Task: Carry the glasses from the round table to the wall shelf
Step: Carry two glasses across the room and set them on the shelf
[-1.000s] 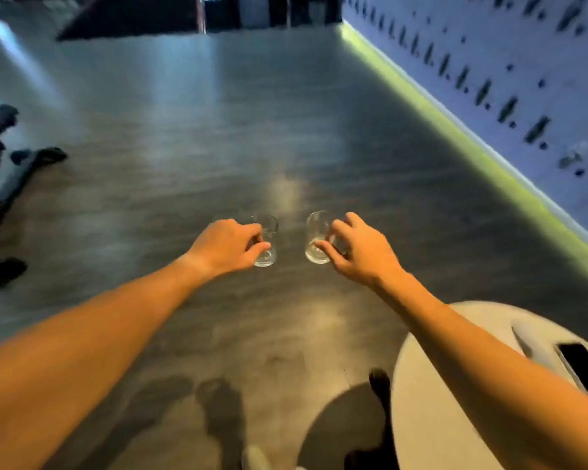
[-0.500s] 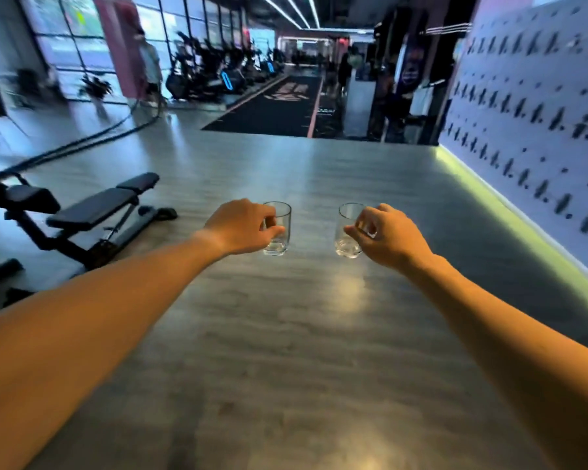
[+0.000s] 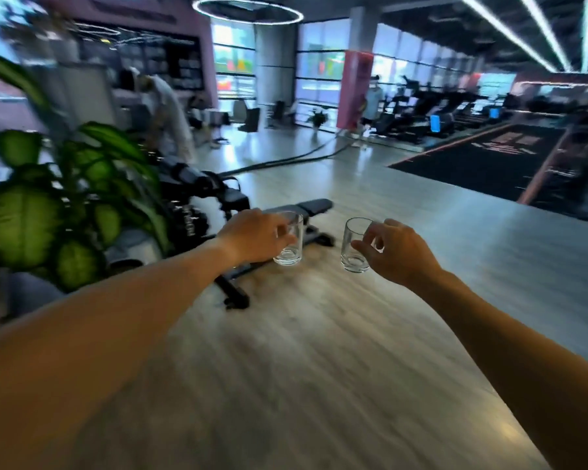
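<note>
I hold two clear, empty drinking glasses out in front of me above the wooden floor. My left hand (image 3: 255,237) grips the left glass (image 3: 291,249) from its left side, fingers wrapped over the rim. My right hand (image 3: 399,251) pinches the right glass (image 3: 353,247) from its right side with thumb and fingers. Both glasses stand upright, a small gap between them. Neither the round table nor the wall shelf is in view.
A large leafy plant (image 3: 58,205) in a pot stands close on my left. A black weight bench (image 3: 252,232) lies just ahead, left of centre. A person (image 3: 165,113) bends over further back. Treadmills (image 3: 431,113) and a dark mat (image 3: 496,157) lie at the far right.
The view has swung left and up: the round table and the peg wall have gone out of view, the plant and bench have come in. Both hands keep their glasses.
</note>
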Demonstrator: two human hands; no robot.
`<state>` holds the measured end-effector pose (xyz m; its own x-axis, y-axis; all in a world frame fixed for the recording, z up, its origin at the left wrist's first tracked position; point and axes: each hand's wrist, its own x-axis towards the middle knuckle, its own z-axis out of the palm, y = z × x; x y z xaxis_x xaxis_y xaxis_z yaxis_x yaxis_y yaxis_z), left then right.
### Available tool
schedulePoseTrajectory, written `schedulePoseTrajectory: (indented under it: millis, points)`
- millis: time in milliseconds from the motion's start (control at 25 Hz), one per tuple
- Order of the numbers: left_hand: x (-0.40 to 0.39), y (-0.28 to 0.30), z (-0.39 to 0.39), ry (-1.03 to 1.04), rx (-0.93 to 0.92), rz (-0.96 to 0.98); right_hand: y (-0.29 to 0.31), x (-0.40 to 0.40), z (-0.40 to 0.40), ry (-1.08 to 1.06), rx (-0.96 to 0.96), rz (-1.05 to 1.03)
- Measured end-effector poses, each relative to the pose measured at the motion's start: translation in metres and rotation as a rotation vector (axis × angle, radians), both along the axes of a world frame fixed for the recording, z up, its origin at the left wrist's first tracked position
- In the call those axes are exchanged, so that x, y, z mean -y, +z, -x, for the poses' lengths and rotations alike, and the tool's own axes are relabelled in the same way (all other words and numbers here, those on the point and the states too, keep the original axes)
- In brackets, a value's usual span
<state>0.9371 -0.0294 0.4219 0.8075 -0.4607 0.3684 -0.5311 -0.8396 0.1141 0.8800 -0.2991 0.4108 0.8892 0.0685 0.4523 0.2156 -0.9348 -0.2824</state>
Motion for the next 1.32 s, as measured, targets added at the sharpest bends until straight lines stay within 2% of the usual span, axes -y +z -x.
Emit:
schedulePoseTrajectory:
  millis: [200, 720, 920, 1080, 1320]
  points:
    - [-0.121, 0.016, -0.067, 0.267, -0.002, -0.009, 0.002, -0.121, -0.144, 0.275, 0.017, -0.062]
    - [-0.388, 0.062, -0.183, 0.817, 0.084, 0.015, 0.047, -0.435, -0.396, 0.880, 0.064, -0.108]
    - [-0.472, 0.071, -0.189, 1.038, 0.100, 0.045, 0.070, -0.560, -0.446, 1.097, 0.046, -0.098]
    - [-0.550, 0.068, -0.168, 1.224, 0.092, 0.053, 0.074, -0.680, -0.454, 1.250, 0.029, -0.086]
    - [-0.692, 0.064, -0.134, 1.338, 0.094, 0.035, 0.065, -0.855, -0.444, 1.362, 0.016, -0.139]
